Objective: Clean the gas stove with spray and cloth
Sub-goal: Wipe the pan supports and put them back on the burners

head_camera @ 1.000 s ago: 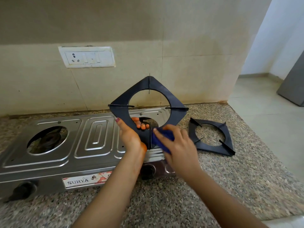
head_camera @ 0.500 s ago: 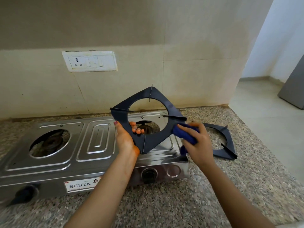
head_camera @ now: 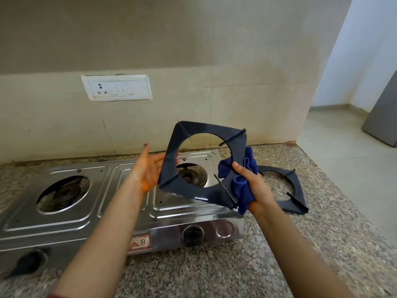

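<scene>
A steel two-burner gas stove [head_camera: 111, 203] sits on the granite counter, both burner wells uncovered. Above its right burner I hold a dark square pan support [head_camera: 206, 134] tilted in the air. My right hand [head_camera: 255, 190] grips a blue cloth [head_camera: 242, 190] wrapped round the support's right edge. My left hand [head_camera: 150, 171] is flat, fingers straight, against the support's left edge. No spray bottle is in view.
A second dark pan support [head_camera: 296, 186] lies on the counter [head_camera: 279, 254] right of the stove. The wall with a switch plate [head_camera: 117, 88] rises behind. The counter ends at the right, with floor and a grey appliance [head_camera: 384, 119] beyond.
The pan support has turned in the air and risen slightly. My left hand let go its grip and opened flat against the left edge. My right hand with the cloth moved to the right edge.
</scene>
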